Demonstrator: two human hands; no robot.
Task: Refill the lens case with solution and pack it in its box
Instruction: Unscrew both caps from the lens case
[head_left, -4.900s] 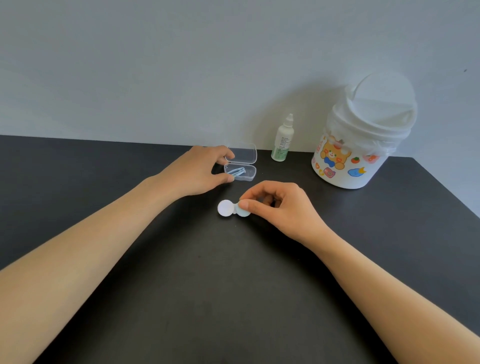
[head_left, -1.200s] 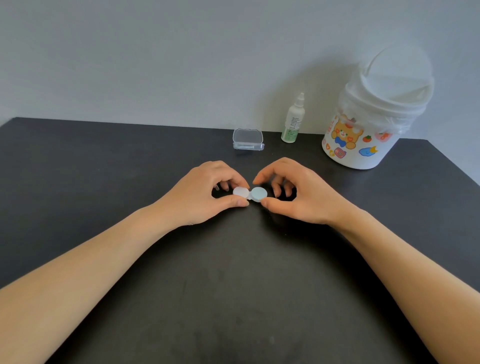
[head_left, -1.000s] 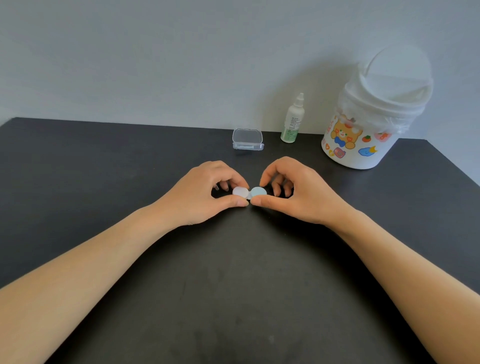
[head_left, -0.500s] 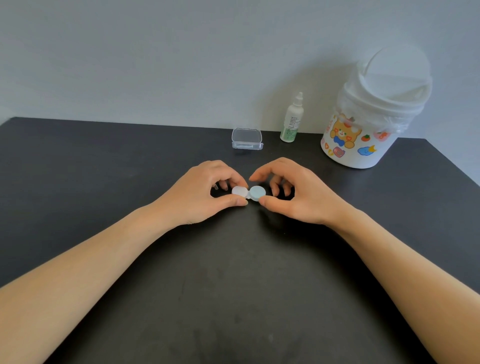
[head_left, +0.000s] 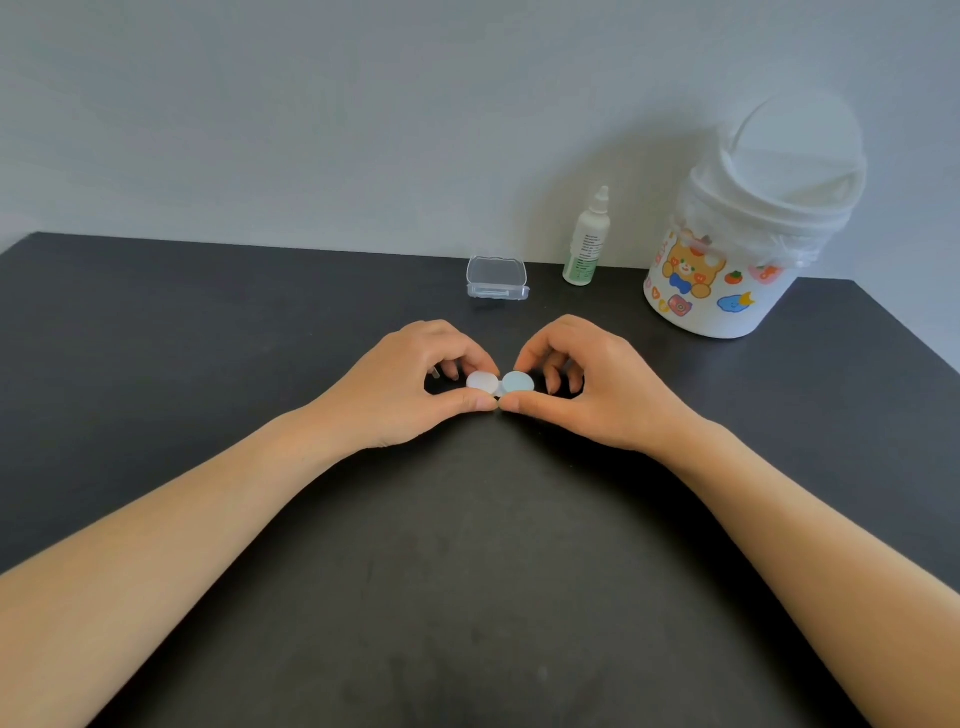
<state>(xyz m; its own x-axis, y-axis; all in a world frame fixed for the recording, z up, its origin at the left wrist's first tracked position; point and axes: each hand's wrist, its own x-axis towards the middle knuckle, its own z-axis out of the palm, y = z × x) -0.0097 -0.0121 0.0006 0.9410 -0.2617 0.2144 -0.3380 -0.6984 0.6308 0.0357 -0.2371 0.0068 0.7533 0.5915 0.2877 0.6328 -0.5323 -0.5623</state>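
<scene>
lens case (head_left: 500, 383) | pinched by left hand (head_left: 410, 387), right hand (head_left: 597, 387) (both caps on)

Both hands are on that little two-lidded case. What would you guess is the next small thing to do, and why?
Probably twist a cap off. The left hand pinches the white cap, the right hand the blue, both caps look on the lens case, and the solution bottle stands untouched.
</scene>
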